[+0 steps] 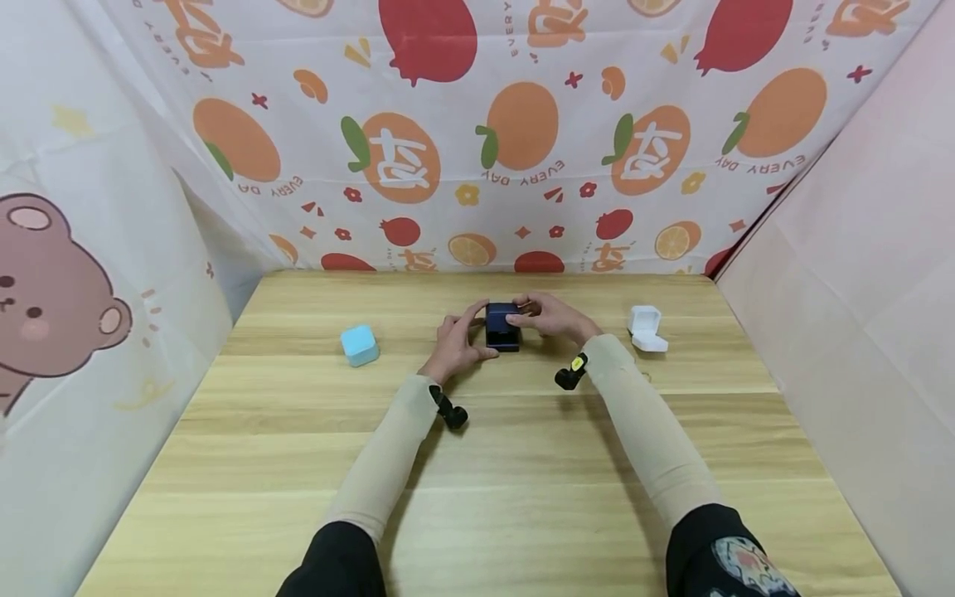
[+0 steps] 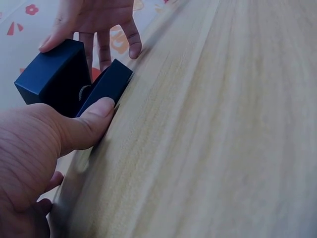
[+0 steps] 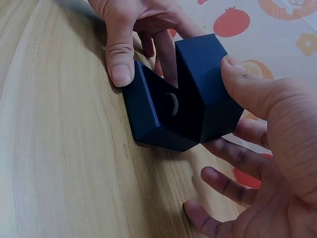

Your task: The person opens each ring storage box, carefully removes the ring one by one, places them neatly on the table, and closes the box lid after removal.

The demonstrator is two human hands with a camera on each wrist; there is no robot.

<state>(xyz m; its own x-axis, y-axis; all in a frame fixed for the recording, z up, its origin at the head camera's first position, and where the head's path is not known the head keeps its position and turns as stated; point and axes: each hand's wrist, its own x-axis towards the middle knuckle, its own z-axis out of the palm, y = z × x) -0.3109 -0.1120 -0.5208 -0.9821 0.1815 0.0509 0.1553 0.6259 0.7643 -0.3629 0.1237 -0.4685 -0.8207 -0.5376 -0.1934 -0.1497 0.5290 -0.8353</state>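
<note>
A small navy blue ring box (image 1: 502, 338) stands on the table at the centre of the head view, its lid partly raised. Inside it, the right wrist view shows a thin sparkling ring (image 3: 174, 103) set in the dark lining. My left hand (image 1: 455, 347) grips the base from the left, its thumb (image 2: 99, 111) on the front edge. From the right, my right hand (image 1: 555, 318) pinches the lid (image 3: 205, 74), thumb on its upper face; the other fingers spread out beside the box.
To the left sits a light blue rounded box (image 1: 360, 345). At the right, beyond my right wrist, an open white ring box (image 1: 647, 330) stands on the wooden table (image 1: 522, 514). A fruit-print cloth (image 1: 477, 224) hangs along the back edge, with pale cloths at both sides.
</note>
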